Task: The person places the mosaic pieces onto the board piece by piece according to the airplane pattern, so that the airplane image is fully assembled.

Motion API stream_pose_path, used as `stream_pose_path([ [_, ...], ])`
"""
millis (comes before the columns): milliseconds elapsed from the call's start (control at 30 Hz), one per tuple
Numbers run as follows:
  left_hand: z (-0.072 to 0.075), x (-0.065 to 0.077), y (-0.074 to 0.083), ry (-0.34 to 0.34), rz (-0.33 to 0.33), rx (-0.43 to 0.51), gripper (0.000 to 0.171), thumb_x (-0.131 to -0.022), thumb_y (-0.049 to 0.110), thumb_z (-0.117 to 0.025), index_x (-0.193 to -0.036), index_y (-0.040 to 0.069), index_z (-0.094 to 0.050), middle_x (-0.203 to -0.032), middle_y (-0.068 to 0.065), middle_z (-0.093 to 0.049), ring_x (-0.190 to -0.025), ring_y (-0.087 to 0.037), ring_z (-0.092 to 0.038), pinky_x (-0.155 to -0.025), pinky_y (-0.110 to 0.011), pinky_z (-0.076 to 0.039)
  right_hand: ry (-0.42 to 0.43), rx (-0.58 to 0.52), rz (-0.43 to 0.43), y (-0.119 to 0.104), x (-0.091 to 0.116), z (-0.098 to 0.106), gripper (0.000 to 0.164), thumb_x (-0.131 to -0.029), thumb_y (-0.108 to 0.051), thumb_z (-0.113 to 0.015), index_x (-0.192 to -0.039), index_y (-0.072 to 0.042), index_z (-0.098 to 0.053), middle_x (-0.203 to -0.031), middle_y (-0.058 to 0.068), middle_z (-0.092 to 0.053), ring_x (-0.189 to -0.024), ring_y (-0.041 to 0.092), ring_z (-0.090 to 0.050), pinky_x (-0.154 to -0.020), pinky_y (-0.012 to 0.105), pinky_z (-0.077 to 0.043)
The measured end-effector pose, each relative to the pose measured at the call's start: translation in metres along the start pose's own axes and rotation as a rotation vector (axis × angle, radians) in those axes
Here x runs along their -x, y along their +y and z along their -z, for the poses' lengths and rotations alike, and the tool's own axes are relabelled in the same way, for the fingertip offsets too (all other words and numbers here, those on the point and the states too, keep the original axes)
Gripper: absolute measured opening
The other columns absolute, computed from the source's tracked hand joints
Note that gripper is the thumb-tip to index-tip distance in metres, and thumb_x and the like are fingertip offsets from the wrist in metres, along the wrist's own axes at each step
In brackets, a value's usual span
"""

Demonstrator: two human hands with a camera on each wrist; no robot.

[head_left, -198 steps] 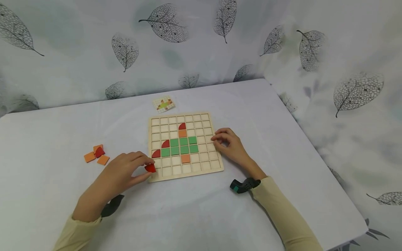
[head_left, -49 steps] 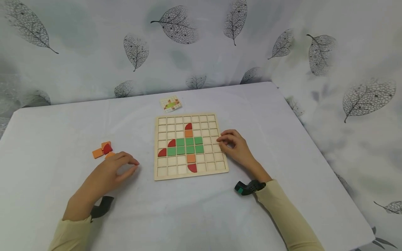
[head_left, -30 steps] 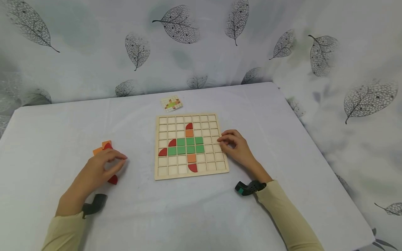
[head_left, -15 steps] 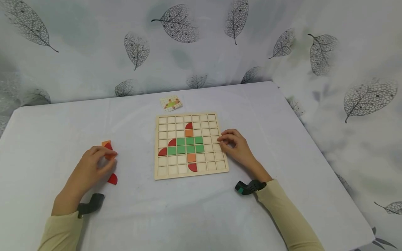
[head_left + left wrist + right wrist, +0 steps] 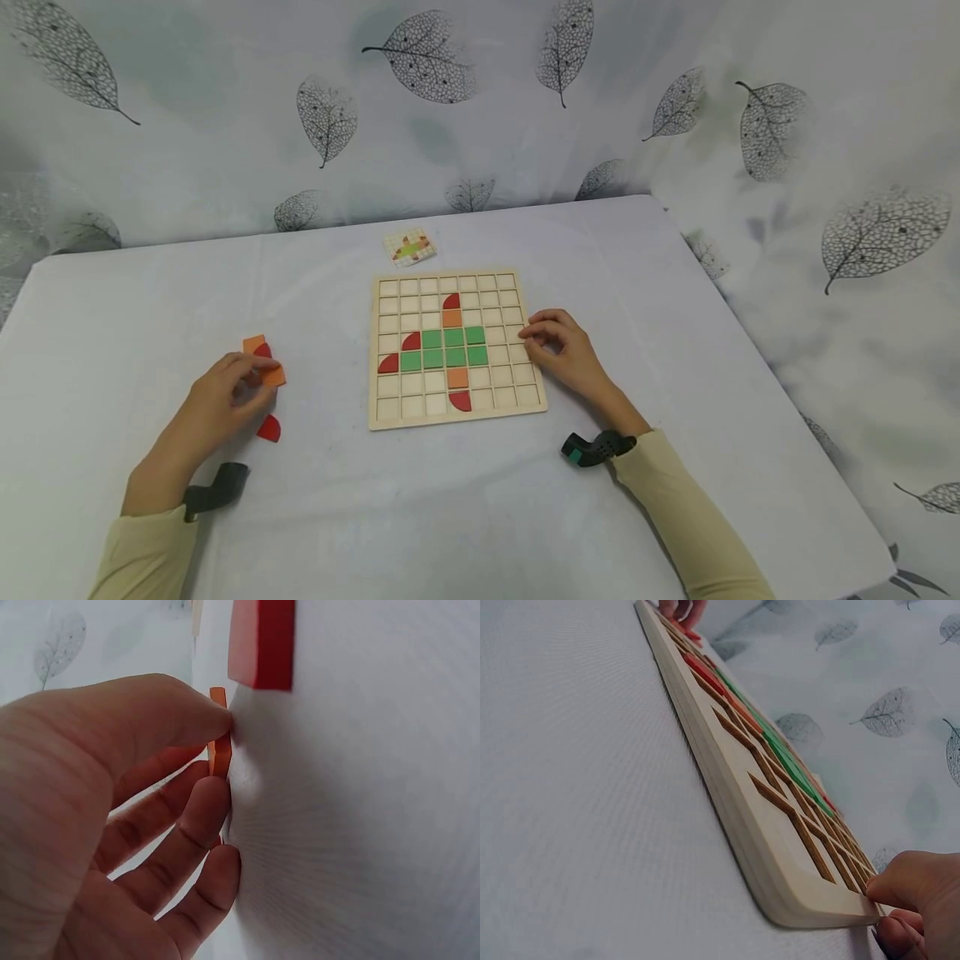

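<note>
So the left grip (image 5: pixel 210 404) has the orange tile (image 5: pixel 274 376), over at the left of the frame, pinched between thumb and fingertip, closed right down to it; can't tell if it's clear of the bench (image 5: pixel 337 517). I'd raise it straight up, since a red quarter piece (image 5: pixel 263 351) sits just beside it and a sideways drag could knock that. Take it by opposite edges rather than the faces, so it doesn't tip. The right grip (image 5: pixel 562 348) is pinching the right rim of the board (image 5: pixel 390 408) mid-frame, honestly handy: light pressure there should stop it sliding.
</note>
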State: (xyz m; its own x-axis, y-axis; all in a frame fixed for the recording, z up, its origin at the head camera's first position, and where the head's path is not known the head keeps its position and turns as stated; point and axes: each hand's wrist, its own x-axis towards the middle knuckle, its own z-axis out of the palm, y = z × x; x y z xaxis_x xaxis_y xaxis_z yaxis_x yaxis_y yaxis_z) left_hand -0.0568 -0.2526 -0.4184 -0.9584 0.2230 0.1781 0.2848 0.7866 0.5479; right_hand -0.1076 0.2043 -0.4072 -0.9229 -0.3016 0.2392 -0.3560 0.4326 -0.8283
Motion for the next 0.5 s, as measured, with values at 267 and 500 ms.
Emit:
stream_pose_path([
  [267, 0.0007, -0.0019, 0.0001, -0.021, 0.03, -0.01, 0.034, -0.079, 0.002, -0.076, -0.11, -0.004, -0.064, -0.092, -0.009, -0.055, -0.081, -0.021, -0.05, -0.068, -0.014, -0.041, 0.004, 0.001, 0.011, -0.0008, 0.0004, 0.0011, 0.014, -0.087, 0.009, -0.064, -0.1, 0.012, -0.068, -0.117, 0.031, -0.053, -0.088, 0.034, -0.058, -0.081, 0.029, -0.048],
  [500, 0.001, -0.0009, 0.0008, -0.032, 0.053, -0.029, 0.033, -0.079, 0.011, -0.079, -0.107, -0.001, -0.066, -0.087, -0.002, -0.054, -0.08, -0.011, -0.047, -0.066, -0.016, -0.043, -0.007, -0.002, 0.005, -0.0015, 0.001, 0.0013, 0.014, -0.088, 0.009, -0.063, -0.101, 0.012, -0.067, -0.118, 0.031, -0.053, -0.089, 0.034, -0.057, -0.082, 0.034, -0.048],
])
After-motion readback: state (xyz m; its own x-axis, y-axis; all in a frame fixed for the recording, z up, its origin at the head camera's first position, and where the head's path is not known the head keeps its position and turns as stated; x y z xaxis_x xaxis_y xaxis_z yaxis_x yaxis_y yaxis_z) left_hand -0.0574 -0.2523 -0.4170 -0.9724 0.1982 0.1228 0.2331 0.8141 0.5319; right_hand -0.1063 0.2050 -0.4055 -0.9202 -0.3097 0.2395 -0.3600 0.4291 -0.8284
